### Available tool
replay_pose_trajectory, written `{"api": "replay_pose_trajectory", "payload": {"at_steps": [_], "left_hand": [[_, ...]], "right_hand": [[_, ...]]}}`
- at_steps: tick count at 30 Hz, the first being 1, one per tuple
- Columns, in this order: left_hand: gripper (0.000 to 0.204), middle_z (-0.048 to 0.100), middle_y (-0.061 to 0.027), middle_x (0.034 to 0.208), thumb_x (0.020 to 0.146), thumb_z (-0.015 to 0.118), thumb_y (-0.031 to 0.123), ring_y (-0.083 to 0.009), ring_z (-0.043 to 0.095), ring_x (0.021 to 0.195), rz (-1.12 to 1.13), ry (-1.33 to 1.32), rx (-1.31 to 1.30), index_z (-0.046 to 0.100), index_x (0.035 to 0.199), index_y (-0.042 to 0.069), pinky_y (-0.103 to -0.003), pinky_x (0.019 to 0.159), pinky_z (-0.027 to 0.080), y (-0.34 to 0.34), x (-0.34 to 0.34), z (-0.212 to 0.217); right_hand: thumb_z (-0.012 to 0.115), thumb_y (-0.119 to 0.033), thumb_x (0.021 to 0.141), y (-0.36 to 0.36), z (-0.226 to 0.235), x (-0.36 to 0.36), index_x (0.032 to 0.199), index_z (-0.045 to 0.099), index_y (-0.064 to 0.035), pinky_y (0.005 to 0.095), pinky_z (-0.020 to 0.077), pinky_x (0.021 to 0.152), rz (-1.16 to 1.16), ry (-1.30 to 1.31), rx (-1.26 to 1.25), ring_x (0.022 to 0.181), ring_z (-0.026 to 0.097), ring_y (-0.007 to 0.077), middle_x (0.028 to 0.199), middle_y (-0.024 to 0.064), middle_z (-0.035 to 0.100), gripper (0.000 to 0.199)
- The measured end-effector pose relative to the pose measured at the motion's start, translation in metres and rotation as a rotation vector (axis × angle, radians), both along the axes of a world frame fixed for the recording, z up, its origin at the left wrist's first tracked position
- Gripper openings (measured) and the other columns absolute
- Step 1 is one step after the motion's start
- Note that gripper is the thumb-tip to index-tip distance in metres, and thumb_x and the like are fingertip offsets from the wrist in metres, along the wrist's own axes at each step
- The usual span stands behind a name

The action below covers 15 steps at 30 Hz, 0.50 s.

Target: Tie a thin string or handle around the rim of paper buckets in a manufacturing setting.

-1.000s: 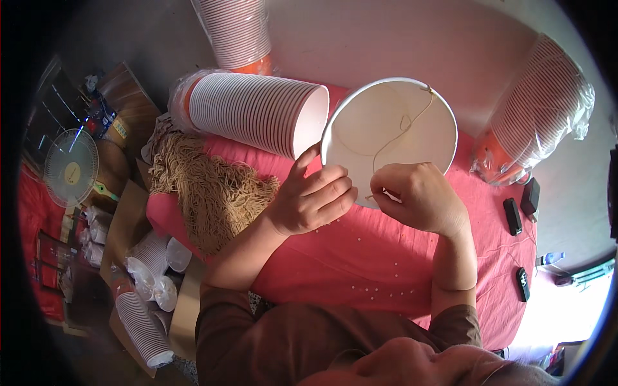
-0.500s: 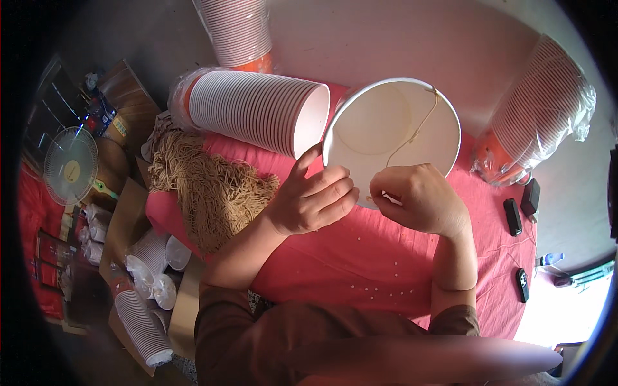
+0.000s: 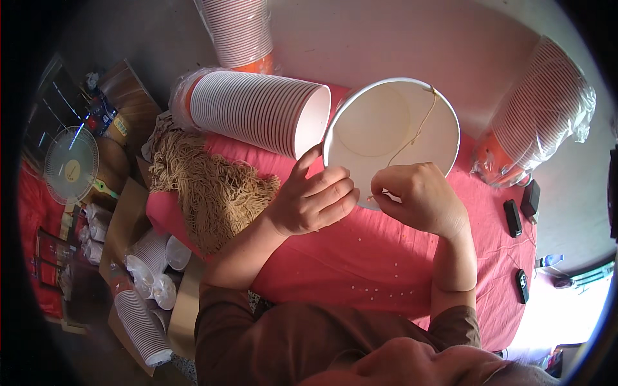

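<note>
A large white paper bucket point(image 3: 370, 119) stands tilted on the red cloth, its open mouth toward me. One end of a thin tan string point(image 3: 421, 125) is fastened at the far right of its rim, and the string crosses the opening to my right hand point(image 3: 421, 198). Thumb and forefinger of that hand pinch the string at the near rim. My left hand point(image 3: 313, 201) is bent around the left side of the rim, its fingers curled and one raised along the edge. The string's free end is mostly hidden by my right fingers.
Nested paper buckets point(image 3: 257, 109) lie behind my left hand, beside a heap of tan strings point(image 3: 199, 186). Wrapped bucket stacks point(image 3: 534, 109) stand at the back. White bits dot the red cloth point(image 3: 335, 257); black devices point(image 3: 513, 217) lie right. A cardboard box point(image 3: 122, 225) is at left.
Both hands stay nearly where they were on the bucket and the string. The string has shifted very slightly across the bucket's mouth.
</note>
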<state>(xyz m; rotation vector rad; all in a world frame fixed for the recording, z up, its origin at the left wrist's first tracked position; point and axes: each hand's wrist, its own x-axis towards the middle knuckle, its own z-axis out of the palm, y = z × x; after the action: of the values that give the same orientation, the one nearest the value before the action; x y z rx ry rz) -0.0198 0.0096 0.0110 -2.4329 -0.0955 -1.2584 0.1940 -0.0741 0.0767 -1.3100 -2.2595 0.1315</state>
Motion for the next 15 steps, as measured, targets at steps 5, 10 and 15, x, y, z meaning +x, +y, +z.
{"api": "replay_pose_trajectory", "payload": {"at_steps": [5, 10, 15], "left_hand": [[0.005, 0.064, 0.0026, 0.093, 0.085, 0.064, 0.017, -0.0145, 0.061, 0.101, -0.013, 0.006, -0.009, 0.065, 0.089, 0.013, -0.057, 0.100, 0.044, 0.0006, -0.0002, -0.0001], [0.006, 0.064, 0.0024, 0.093, 0.085, 0.064, 0.016, -0.0147, 0.061, 0.101, -0.010, 0.008, -0.008, 0.065, 0.089, 0.013, -0.057, 0.100, 0.044, 0.0008, -0.0013, -0.0004], [0.006, 0.064, 0.0025, 0.094, 0.085, 0.064, 0.016, -0.0146, 0.061, 0.101, -0.024, 0.006, -0.017, 0.065, 0.089, 0.013, -0.057, 0.101, 0.044, 0.0016, -0.0008, -0.0017]], "right_hand": [[0.070, -0.005, 0.075, 0.0007, -0.0042, -0.0007, 0.078, 0.063, -0.0067, 0.0365, 0.0497, 0.057, -0.003, 0.002, 0.063, 0.063, 0.064, 0.0288, 0.067, 0.0076, 0.063, 0.008], [0.069, -0.004, 0.073, 0.0010, -0.0054, 0.0000, 0.077, 0.062, -0.0068, 0.0369, 0.0498, 0.057, 0.025, -0.014, 0.054, 0.064, 0.064, 0.0291, 0.068, 0.0075, 0.062, 0.008], [0.069, -0.003, 0.072, 0.0017, -0.0053, 0.0007, 0.077, 0.061, -0.0065, 0.0371, 0.0497, 0.057, 0.040, -0.030, 0.051, 0.065, 0.063, 0.0294, 0.069, 0.0076, 0.062, 0.009]]}}
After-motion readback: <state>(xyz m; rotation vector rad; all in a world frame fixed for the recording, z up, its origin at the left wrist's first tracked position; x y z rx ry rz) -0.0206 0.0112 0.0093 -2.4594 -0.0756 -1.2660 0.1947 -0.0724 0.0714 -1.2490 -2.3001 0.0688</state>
